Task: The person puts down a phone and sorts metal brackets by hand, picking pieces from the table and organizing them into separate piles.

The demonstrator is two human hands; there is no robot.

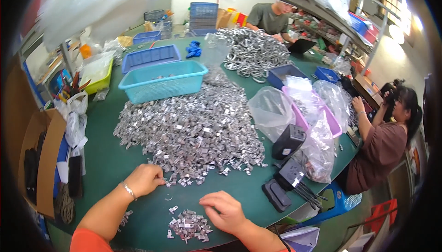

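A large heap of small silver metal clips (193, 127) covers the middle of the green table (103, 160). At the heap's near left edge is my left hand (145, 179), its fingers curled together; whatever they may pinch is hidden. My right hand (224, 211) hovers or rests just right of a smaller pile of the same clips (189, 226), fingers stretched and slightly bent, with nothing seen in them. Another few clips (124, 219) lie partly hidden behind my left forearm. A tiny curved sliver (169, 198) lies between my hands.
A turquoise basket (161, 88) stands on the heap's far side, a blue tray (151, 59) behind it. Metal rings (255, 51) are piled farther back. Black boxy devices (290, 173) and plastic bags (320, 150) lie right. Two people (271, 19) work at the far and right edges.
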